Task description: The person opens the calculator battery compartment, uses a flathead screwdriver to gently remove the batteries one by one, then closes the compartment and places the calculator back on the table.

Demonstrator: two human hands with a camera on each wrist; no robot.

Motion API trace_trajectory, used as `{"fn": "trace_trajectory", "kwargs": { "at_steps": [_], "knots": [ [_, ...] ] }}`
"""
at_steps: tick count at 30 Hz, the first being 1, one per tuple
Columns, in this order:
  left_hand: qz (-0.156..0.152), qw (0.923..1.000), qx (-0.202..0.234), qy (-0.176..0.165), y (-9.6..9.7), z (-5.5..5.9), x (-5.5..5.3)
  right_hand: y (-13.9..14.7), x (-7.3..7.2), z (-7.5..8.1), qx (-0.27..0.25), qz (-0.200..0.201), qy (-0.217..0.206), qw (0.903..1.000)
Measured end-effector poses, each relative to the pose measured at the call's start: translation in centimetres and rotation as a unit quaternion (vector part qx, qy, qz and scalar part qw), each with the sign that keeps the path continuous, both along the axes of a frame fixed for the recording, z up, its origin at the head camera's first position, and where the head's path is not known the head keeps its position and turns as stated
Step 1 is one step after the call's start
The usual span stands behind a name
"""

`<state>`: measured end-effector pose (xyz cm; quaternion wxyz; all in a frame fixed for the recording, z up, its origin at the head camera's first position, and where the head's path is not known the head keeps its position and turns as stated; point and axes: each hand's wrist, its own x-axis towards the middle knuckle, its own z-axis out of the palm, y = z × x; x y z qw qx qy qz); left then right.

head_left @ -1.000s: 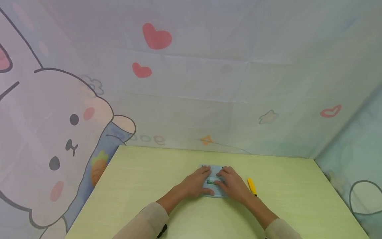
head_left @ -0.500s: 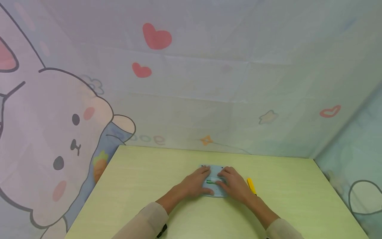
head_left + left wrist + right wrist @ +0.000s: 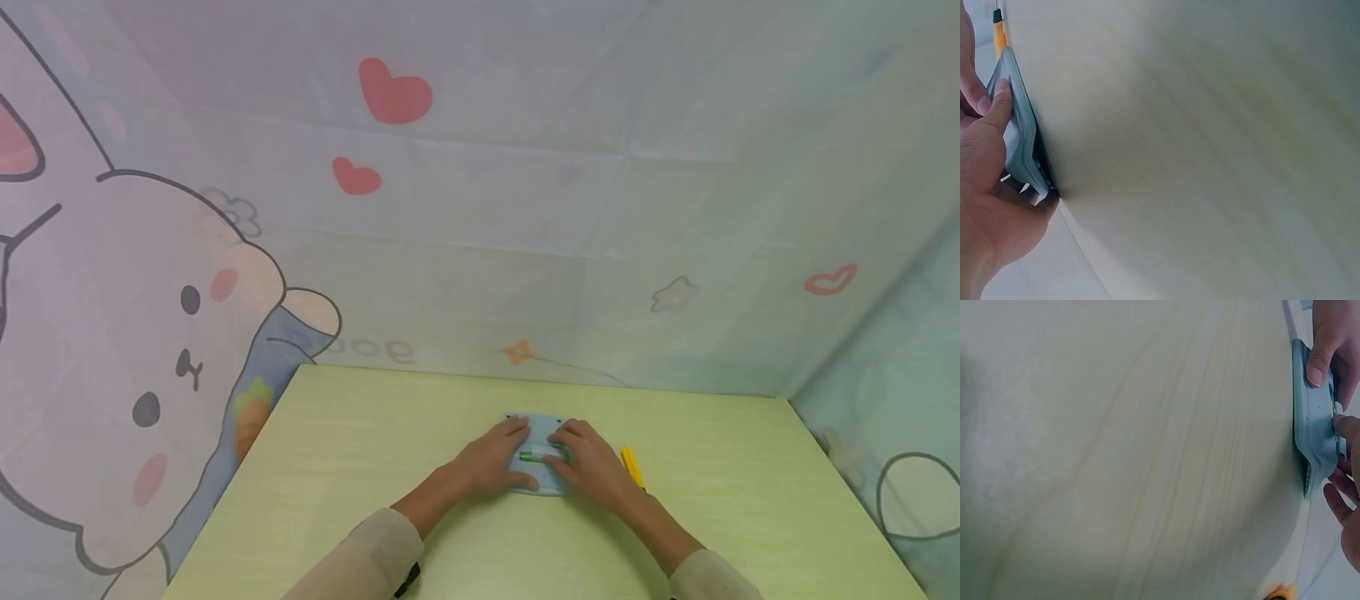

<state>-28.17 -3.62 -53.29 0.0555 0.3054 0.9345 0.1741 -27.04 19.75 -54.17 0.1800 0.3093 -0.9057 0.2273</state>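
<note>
A light blue calculator [image 3: 543, 429] lies face down on the table, small dark feet at its far corners. A green battery [image 3: 532, 457] sits in the slot across its back. My left hand [image 3: 491, 460] grips the calculator's left side, thumb on the near part and fingers toward the far corner. On the right side, my right hand [image 3: 594, 468] holds the edge with curled fingers, its thumb [image 3: 1344, 425] at the battery's right end. In the left wrist view the calculator [image 3: 1019, 134] is seen edge-on, partly covered by the hands.
A yellow-handled screwdriver [image 3: 632, 467] lies right of the right hand, partly behind the forearm. The pale yellow table [image 3: 360, 450] ends at a printed cloth backdrop [image 3: 480, 250]. A black object [image 3: 407, 580] shows beside the left sleeve.
My right thumb has drawn back slightly to the right, so more of the green battery shows. The left hand and the calculator have stayed in place.
</note>
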Motion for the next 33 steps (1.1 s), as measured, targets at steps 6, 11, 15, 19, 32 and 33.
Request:
{"fn": "trace_trajectory", "kwargs": {
  "at_steps": [6,11,15,19,32,33],
  "knots": [
    [-0.001,1.0,0.0,0.003,0.0,-0.1,0.0,0.1,-0.1,0.0,0.002,0.0,0.007,1.0],
    [0.0,1.0,-0.001,0.006,0.0,-0.3,0.0,0.1,-0.2,-0.1,-0.002,0.003,0.018,0.9998],
    [-0.002,0.9999,-0.007,0.011,-0.1,-0.6,0.0,0.2,-0.2,0.0,0.002,-0.002,0.019,0.9998],
    [-0.013,0.9994,-0.018,0.027,-0.1,-0.6,-0.2,0.4,-0.2,0.3,0.0,-0.003,0.009,1.0],
    [-0.019,0.9939,-0.08,0.074,0.1,-0.4,-0.6,1.4,0.1,1.3,0.003,0.001,-0.011,0.9999],
    [-0.019,0.9938,-0.08,0.074,0.1,-0.4,-0.6,1.5,0.1,1.3,0.003,0.0,-0.015,0.9999]
  ]
}}
